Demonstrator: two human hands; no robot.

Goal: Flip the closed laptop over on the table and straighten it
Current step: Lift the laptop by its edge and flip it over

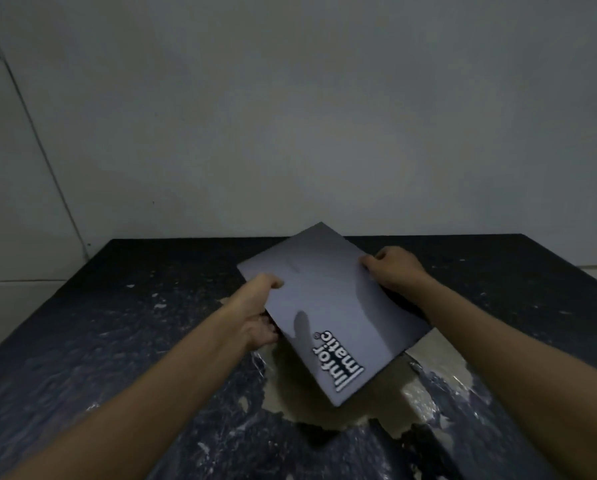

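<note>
A closed grey laptop [328, 306] with a white "Informatic" sticker near its lower corner is held above the dark table [117, 341], turned askew and tilted, its far corner raised. My left hand [259, 313] grips its left edge, thumb on top and fingers underneath. On the right edge my right hand [394, 268] holds it, thumb resting on the lid. The laptop's underside is hidden.
The table's dark covering is scuffed and torn, with a pale bare patch [439, 386] beneath and to the right of the laptop. A plain wall [290, 116] rises right behind the table's far edge. The table's left edge runs diagonally at the left.
</note>
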